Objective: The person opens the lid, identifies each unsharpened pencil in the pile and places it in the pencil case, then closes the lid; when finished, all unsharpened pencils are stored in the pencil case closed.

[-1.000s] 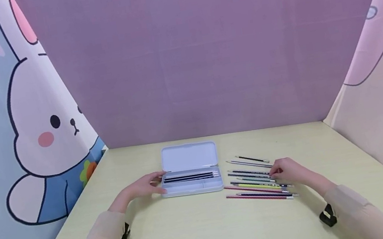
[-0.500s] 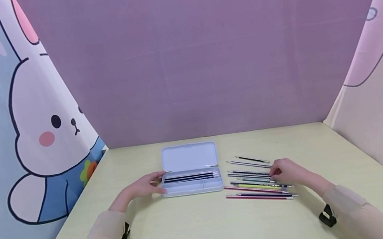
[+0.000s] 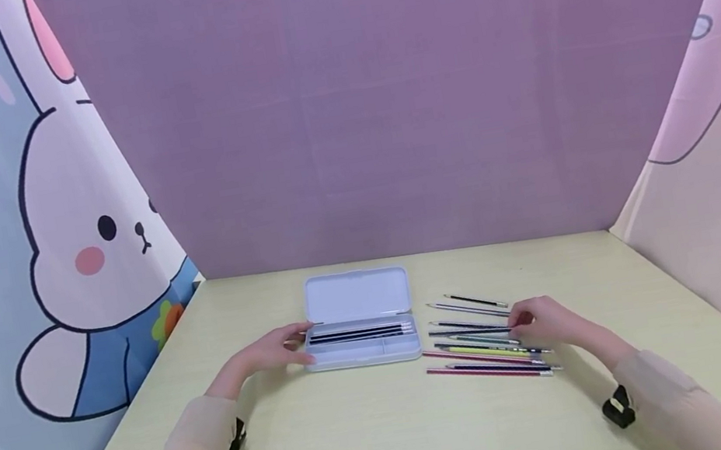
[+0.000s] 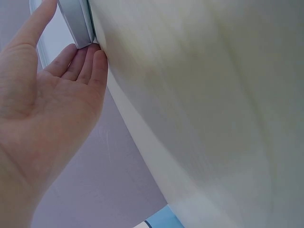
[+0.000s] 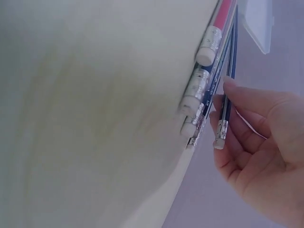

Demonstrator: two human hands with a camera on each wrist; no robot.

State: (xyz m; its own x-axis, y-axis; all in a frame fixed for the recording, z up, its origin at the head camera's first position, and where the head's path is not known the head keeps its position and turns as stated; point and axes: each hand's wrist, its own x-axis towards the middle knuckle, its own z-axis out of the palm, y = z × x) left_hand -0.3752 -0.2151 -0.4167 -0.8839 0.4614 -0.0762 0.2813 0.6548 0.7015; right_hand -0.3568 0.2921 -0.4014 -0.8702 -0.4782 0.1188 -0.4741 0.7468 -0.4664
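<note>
An open white pencil case (image 3: 346, 364) lies left of centre in the head view, its lid (image 3: 357, 295) leaning back. Several dark pencils (image 3: 358, 335) lie in its rear compartment. My left hand (image 3: 270, 351) holds the case's left end, thumb toward the front corner and fingers toward the back. To the right, my right hand (image 3: 546, 321) pinches a dark pencil (image 5: 227, 109) close to its eraser end, between thumb and fingers. In the right wrist view that eraser end is raised off the table, apart from the other pencils.
Several loose pencils lie roughly side by side right of the case, among them a yellow-green pencil (image 3: 479, 350), a red pencil (image 3: 486, 373) and a short black pencil (image 3: 475, 300). A purple panel (image 3: 385, 111) stands behind the table (image 3: 381, 442).
The pencil in my right hand has lifted slightly at its eraser end, and its far end has swung a little toward the front. My left hand and the case stay put.
</note>
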